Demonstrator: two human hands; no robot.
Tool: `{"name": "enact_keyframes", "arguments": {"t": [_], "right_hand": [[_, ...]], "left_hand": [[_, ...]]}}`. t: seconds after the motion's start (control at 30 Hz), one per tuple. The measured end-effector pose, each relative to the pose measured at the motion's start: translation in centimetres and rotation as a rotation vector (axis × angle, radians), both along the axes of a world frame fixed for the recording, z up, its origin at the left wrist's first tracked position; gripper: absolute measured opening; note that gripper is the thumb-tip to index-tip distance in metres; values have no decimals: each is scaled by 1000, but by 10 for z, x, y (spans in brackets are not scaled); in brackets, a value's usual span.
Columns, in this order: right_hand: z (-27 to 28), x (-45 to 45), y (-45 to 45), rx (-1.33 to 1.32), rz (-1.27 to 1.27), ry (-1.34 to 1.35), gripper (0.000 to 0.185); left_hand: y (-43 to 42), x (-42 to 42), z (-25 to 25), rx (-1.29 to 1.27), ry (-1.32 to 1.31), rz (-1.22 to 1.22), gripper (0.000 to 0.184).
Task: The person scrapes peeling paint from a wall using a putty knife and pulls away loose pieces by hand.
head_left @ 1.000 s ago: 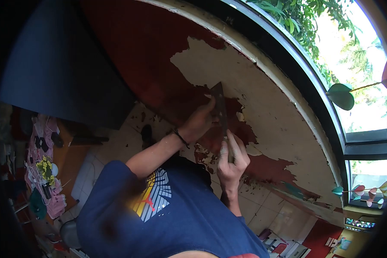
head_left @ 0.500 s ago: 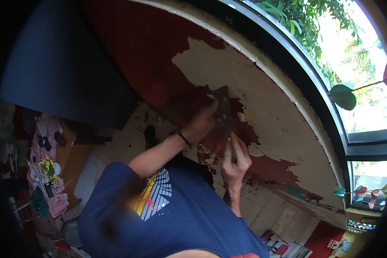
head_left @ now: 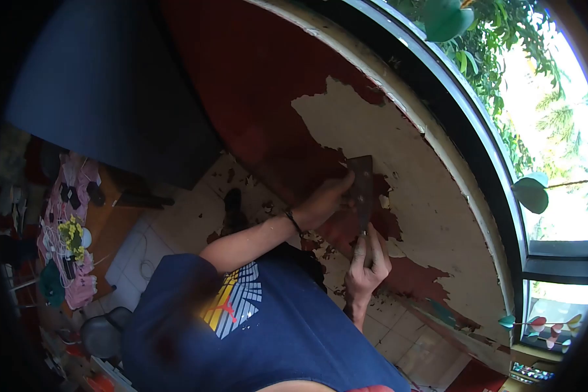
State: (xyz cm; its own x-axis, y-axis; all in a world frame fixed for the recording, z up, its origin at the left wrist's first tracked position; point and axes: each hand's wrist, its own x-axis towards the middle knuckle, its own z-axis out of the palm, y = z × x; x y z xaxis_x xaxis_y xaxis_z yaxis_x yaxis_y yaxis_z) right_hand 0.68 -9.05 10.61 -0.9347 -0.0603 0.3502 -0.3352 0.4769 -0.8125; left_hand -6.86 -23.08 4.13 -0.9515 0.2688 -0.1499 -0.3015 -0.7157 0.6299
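A scraper (head_left: 361, 189) with a wide, dark metal blade rests against the wall (head_left: 431, 189), at the ragged border between red paint (head_left: 242, 85) and bare pale surface. My right hand (head_left: 368, 266) is closed around its handle from below. At the blade's left side, my left hand (head_left: 325, 204) grips the edge, its thumb along the metal; some of its fingers are hidden behind the blade. A dark bracelet (head_left: 293, 222) circles my left wrist.
Paint flakes (head_left: 317, 245) litter the tiled floor (head_left: 405, 336) below the wall. A window (head_left: 536, 130) with hanging leaf decorations (head_left: 532, 193) is at right. On the left stand a dark panel (head_left: 104, 85), a cluttered wooden table (head_left: 114, 215) and a dark chair (head_left: 104, 330).
The view has shifted, so wall, window and hands all sit differently in the frame. Both hands keep hold of the scraper, which remains at the edge of the red paint.
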Motion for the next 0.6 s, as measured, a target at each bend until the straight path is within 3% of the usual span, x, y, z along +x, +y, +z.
{"name": "enact_keyframes", "arguments": {"t": [0.1, 0.33, 0.43, 0.6], "right_hand": [[6, -1, -8, 134, -4, 162, 27], [-6, -1, -2, -19, -36, -39, 27], [-10, -12, -12, 82, 15, 160, 26], [-15, -15, -11, 78, 95, 192, 31]], "left_hand": [[-5, -2, -2, 19, 55, -29, 39], [0, -1, 8, 6, -49, 6, 40], [-9, -1, 0, 123, -45, 72, 40], [-19, -2, 18, -59, -70, 120, 43]]}}
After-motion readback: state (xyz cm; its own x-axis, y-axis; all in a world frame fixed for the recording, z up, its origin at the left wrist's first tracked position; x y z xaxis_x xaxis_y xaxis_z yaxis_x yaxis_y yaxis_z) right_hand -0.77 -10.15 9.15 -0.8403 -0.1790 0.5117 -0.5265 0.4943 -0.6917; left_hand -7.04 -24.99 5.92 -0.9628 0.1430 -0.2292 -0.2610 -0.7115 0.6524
